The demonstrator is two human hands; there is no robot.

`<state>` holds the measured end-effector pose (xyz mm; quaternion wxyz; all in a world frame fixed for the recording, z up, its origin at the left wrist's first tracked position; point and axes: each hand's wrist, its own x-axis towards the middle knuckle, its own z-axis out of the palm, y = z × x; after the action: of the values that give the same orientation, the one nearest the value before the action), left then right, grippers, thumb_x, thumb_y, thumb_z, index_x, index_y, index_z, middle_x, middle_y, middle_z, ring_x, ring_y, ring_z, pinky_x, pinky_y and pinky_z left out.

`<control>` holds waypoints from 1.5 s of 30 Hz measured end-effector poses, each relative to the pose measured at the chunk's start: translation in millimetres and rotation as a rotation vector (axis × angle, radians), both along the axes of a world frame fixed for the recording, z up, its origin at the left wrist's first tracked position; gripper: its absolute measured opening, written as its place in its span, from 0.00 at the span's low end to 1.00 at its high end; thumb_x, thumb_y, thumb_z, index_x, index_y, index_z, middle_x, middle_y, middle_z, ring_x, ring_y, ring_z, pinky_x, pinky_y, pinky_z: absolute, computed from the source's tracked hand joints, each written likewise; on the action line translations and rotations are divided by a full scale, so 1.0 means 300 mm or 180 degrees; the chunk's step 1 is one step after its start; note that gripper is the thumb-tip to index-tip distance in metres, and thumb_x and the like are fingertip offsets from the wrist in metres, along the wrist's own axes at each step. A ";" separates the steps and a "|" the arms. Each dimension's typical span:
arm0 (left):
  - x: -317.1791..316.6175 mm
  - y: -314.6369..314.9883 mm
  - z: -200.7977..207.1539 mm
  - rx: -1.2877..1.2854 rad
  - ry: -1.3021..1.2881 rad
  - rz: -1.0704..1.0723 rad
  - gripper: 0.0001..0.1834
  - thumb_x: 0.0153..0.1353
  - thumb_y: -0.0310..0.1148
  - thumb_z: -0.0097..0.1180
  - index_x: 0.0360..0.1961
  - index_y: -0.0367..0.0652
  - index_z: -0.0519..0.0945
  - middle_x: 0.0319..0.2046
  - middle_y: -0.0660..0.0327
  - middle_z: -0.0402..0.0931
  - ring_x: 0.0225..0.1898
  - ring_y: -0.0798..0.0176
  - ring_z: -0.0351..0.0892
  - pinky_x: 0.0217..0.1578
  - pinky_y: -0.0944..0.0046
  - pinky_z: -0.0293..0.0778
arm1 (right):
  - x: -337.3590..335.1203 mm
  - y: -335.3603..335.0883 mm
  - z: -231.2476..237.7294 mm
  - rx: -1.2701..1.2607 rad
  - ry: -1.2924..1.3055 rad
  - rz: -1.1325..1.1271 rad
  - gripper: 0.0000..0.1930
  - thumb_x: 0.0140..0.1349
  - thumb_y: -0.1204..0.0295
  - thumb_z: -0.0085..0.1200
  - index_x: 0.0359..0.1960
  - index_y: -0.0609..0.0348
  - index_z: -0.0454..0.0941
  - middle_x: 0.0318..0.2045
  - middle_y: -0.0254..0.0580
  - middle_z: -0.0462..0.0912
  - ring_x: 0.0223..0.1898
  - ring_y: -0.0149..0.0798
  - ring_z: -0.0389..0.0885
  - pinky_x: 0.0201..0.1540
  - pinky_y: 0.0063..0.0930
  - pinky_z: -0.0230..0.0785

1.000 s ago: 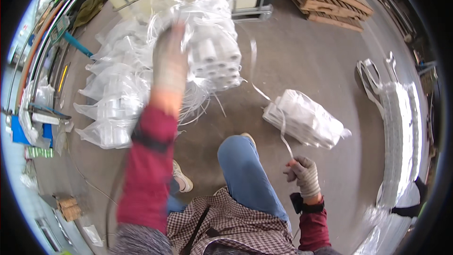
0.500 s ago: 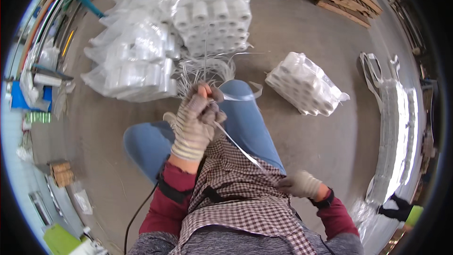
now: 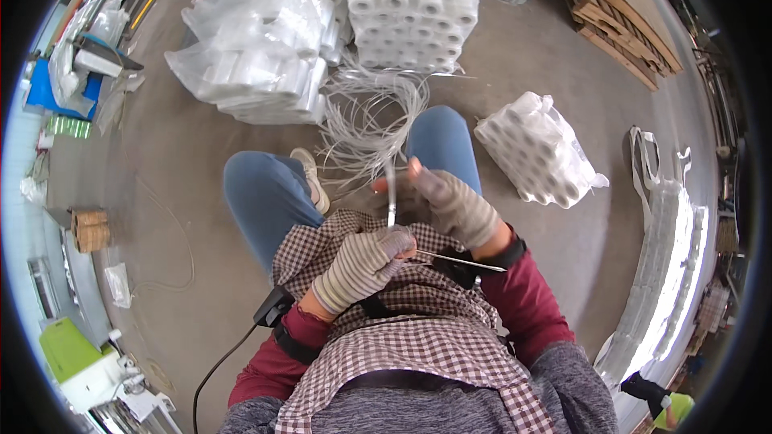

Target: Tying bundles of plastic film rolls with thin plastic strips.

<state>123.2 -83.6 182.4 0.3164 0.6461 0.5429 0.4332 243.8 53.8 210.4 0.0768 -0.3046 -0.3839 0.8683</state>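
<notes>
Two piles of wrapped rolls (image 3: 414,20) are standing upper centre; one bundle (image 3: 540,149) is lying right of centre. Mid-frame, the right hand (image 3: 462,207) is showing blurred, its grip impossible to tell; the left hand (image 3: 362,269) is clamping one thin rod (image 3: 462,260), one pale strip (image 3: 392,199) showing above.

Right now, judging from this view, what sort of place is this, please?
Probably a factory or warehouse: plastic-bagged white cylindrical rolls, a loose heap of thin whitish strands and brown slatted wooden pallets lie on a grey, concrete-like floor.
</notes>
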 end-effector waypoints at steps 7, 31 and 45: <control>-0.042 -0.114 -0.042 -0.0635 -0.0458 0.0474 0.05 0.54 0.29 0.51 0.33 0.41 0.75 0.30 0.57 0.76 0.29 0.54 0.77 0.31 0.63 0.72 | -0.081 0.071 -0.077 -0.1161 0.1031 -0.1134 0.11 0.63 0.64 0.48 0.37 0.60 0.74 0.24 0.32 0.75 0.23 0.28 0.73 0.33 0.24 0.71; -0.113 -0.038 0.086 -0.0882 -0.3066 0.2189 0.06 0.60 0.26 0.50 0.38 0.37 0.75 0.27 0.64 0.74 0.29 0.74 0.71 0.29 0.76 0.65 | -0.032 -0.168 -0.013 0.1236 -0.0741 0.0279 0.13 0.63 0.64 0.48 0.34 0.63 0.78 0.13 0.22 0.64 0.14 0.18 0.58 0.17 0.13 0.50; -0.077 -0.023 0.155 -0.1629 -0.2236 0.1821 0.04 0.56 0.27 0.54 0.31 0.37 0.78 0.23 0.69 0.73 0.22 0.82 0.65 0.21 0.81 0.57 | -0.024 -0.206 0.004 0.0721 -0.0416 0.0073 0.10 0.59 0.68 0.54 0.33 0.64 0.78 0.21 0.30 0.76 0.21 0.24 0.69 0.26 0.18 0.63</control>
<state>99.9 -90.5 228.9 0.4963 0.1895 0.6474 0.5465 236.5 -8.0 211.5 0.0756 -0.3455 -0.4872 0.7985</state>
